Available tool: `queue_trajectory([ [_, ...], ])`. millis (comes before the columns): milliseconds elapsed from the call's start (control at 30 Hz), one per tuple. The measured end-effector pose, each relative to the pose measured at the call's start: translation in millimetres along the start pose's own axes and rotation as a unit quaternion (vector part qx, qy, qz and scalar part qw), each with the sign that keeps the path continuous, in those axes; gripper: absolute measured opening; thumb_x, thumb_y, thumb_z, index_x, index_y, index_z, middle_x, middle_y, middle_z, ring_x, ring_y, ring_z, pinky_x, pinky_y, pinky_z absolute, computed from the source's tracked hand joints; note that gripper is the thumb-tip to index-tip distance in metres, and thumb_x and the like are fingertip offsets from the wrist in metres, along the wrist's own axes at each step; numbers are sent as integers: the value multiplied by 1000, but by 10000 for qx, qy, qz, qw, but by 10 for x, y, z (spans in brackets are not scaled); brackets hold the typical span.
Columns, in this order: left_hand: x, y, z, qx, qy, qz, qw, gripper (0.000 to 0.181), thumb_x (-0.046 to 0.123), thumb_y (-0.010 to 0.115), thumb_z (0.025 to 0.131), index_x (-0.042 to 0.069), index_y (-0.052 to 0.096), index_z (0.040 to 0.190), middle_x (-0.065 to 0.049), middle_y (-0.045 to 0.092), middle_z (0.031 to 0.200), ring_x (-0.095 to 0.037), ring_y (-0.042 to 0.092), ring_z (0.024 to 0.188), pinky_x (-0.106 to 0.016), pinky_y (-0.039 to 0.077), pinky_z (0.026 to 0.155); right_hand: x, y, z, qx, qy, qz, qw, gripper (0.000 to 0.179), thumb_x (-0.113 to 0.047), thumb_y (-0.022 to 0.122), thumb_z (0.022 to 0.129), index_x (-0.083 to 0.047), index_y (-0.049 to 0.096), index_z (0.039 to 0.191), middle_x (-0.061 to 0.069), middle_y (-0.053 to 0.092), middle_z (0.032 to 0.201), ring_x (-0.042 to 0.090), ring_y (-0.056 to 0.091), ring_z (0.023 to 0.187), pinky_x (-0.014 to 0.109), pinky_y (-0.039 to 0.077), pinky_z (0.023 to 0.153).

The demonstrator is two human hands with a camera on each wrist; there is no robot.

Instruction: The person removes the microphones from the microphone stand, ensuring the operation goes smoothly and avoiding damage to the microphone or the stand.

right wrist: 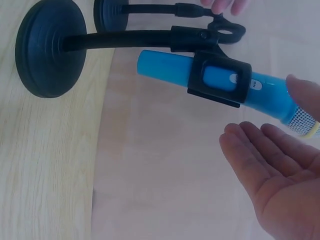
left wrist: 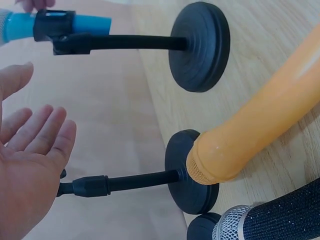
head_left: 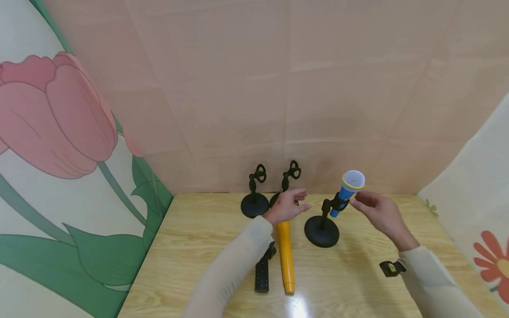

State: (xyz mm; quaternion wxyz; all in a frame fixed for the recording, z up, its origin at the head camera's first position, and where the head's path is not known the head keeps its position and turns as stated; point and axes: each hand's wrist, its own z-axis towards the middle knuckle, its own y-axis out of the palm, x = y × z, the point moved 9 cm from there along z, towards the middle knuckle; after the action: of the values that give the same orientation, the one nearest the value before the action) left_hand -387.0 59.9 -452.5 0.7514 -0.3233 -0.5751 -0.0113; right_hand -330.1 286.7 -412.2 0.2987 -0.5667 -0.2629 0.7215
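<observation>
A blue microphone [head_left: 345, 193] with a pale mesh head and yellow ring sits tilted in the clip of a black desk stand [head_left: 322, 232]. Right beside it is my right hand [head_left: 380, 217], fingers extended; in the right wrist view the thumb [right wrist: 304, 95] overlaps the microphone near its head, and I cannot tell if they touch. My left hand [head_left: 287, 206] is held palm up with loosely straight fingers, left of the blue microphone and holding nothing. Below that hand lies an orange microphone [head_left: 287, 260], beside a black glittery microphone [left wrist: 285, 215] partly hidden by the left arm.
Two more black stands with ring-shaped clips, a left stand [head_left: 254, 205] and a middle stand [head_left: 293, 170], stand at the back of the wooden table [head_left: 191, 234]. A pinkish backdrop [head_left: 238, 88] rises behind. Flower-printed panels [head_left: 71, 119] flank both sides.
</observation>
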Motion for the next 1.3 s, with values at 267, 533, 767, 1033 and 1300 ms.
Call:
queue_trajectory([
  [267, -13, 54, 30, 8, -7, -29, 10000, 54, 16, 72, 94, 4, 53, 143, -9, 61, 137, -25, 59, 124, -35, 47, 103, 44, 22, 100, -99, 110, 202, 9997, 60, -42, 64, 98, 9, 59, 129, 32, 63, 122, 48, 62, 108, 58, 54, 82],
  [533, -72, 119, 40, 75, -217, -127, 9997, 53, 18, 73, 94, 7, 54, 143, -6, 62, 135, -25, 59, 123, -25, 49, 98, 91, 66, 217, -106, 32, 440, 9990, 58, -39, 70, 94, 8, 60, 126, 30, 65, 118, 45, 64, 105, 48, 55, 81],
  [767, -132, 144, 21, 151, -498, -367, 9980, 53, 18, 73, 93, 10, 56, 142, -5, 63, 134, -20, 60, 121, -21, 50, 94, 126, 116, 275, -79, 82, 551, 9984, 58, -38, 73, 92, 10, 61, 122, 31, 66, 115, 44, 64, 104, 40, 54, 78],
  [1033, -129, 213, 46, 109, -520, -462, 9975, 47, 16, 74, 92, 6, 60, 137, -6, 64, 133, -18, 62, 119, -21, 51, 93, 136, 175, 283, -103, 142, 604, 9980, 58, -38, 70, 94, 13, 61, 121, 33, 66, 114, 46, 63, 105, 52, 54, 82],
  [1300, -163, 235, 37, 123, -527, -266, 9982, 43, 18, 75, 92, 7, 65, 132, -4, 68, 126, -15, 65, 114, -20, 51, 93, 137, 182, 272, -71, 124, 583, 9982, 55, -38, 72, 93, 10, 64, 117, 29, 69, 110, 43, 65, 103, 42, 54, 78],
])
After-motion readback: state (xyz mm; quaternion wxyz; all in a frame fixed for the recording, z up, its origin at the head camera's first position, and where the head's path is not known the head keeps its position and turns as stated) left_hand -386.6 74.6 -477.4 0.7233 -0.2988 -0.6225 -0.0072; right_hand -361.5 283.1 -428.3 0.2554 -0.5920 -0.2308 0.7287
